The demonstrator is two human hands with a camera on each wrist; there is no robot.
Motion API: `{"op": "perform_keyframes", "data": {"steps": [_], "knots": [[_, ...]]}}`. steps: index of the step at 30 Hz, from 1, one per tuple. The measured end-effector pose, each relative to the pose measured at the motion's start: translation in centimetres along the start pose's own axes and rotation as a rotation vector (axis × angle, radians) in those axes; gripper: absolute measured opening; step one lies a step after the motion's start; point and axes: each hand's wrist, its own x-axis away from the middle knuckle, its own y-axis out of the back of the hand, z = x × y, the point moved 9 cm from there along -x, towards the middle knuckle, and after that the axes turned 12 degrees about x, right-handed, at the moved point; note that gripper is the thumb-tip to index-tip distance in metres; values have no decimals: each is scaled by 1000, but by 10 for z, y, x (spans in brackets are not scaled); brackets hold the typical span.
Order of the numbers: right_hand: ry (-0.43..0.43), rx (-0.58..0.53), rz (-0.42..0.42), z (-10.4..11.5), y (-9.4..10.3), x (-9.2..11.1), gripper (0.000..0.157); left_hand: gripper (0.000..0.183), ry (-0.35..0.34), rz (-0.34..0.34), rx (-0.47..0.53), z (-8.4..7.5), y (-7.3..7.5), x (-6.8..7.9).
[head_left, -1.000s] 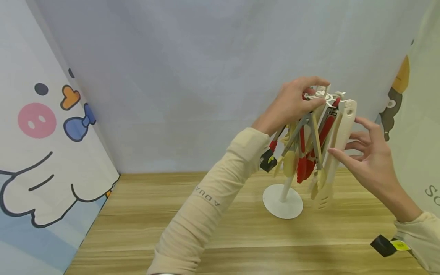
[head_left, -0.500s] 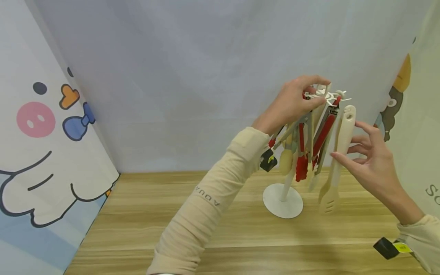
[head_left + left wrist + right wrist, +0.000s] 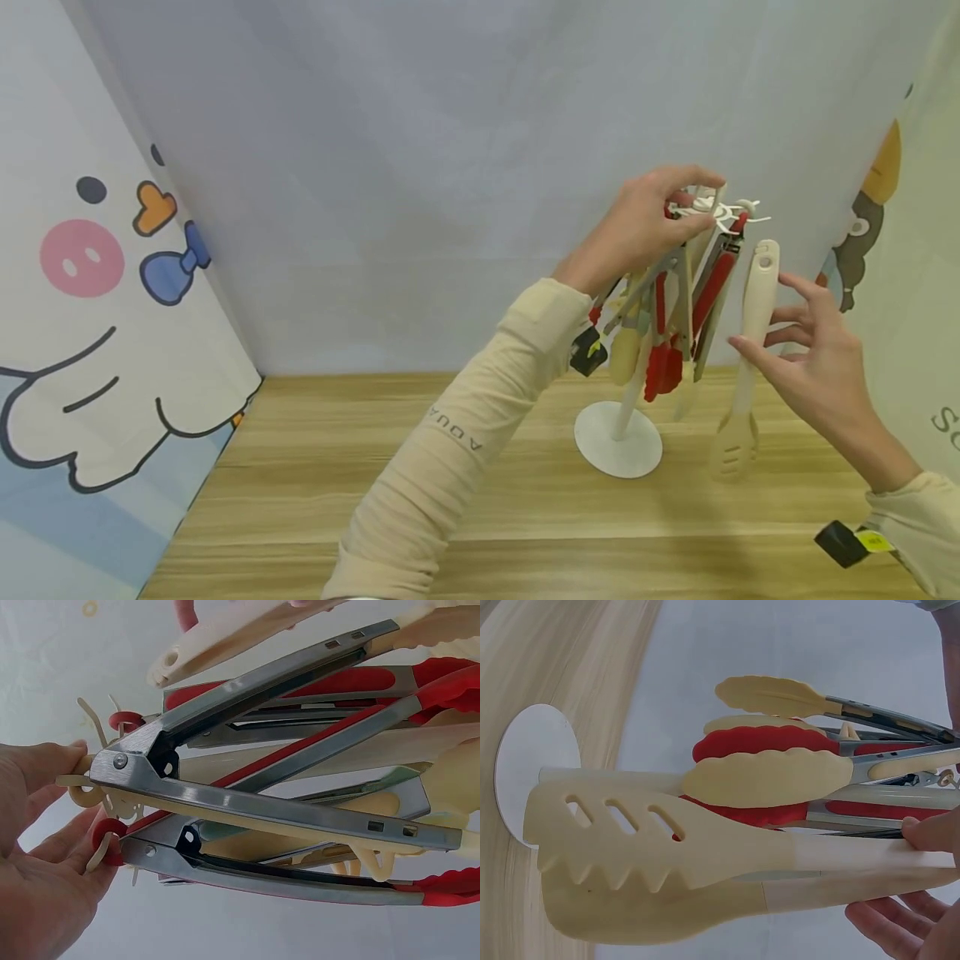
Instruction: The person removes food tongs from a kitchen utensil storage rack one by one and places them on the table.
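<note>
My right hand (image 3: 817,358) pinches a pair of cream tongs (image 3: 761,292) by the handle, to the right of a white utensil stand (image 3: 630,442). In the right wrist view the tongs (image 3: 652,832) show two broad heads, one slotted with a toothed edge. Their top end hangs free, apart from the stand's hooks. My left hand (image 3: 656,212) grips the top of the stand, thumb and fingers around its upper part (image 3: 82,784). From the hooks hang several metal tongs with red tips (image 3: 450,686) and metal tongs with cream tips (image 3: 772,776).
The stand's round white base (image 3: 536,765) rests on a wood-grain table (image 3: 420,483). A pale cloth (image 3: 420,167) hangs behind it. Cartoon-printed cloths stand at the left (image 3: 82,350) and right (image 3: 862,225).
My right hand has drawn the cream tongs off the stand, down and to the right, opening a gap from the other tongs. The left hand stays at the top while the hanging tongs swing.
</note>
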Motion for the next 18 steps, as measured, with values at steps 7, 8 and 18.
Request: {"op": "perform_keyframes", "data": {"steps": [7, 8, 18], "knots": [[-20, 42, -11, -8, -3, 0, 84, 38, 4, -8, 12, 1, 1, 0], [-21, 46, -11, -9, -3, 0, 85, 38, 5, -9, 12, 1, 1, 0], [-37, 128, 26, -20, -13, 0, 81, 37, -13, -2, -21, 0, -1, -1]]}}
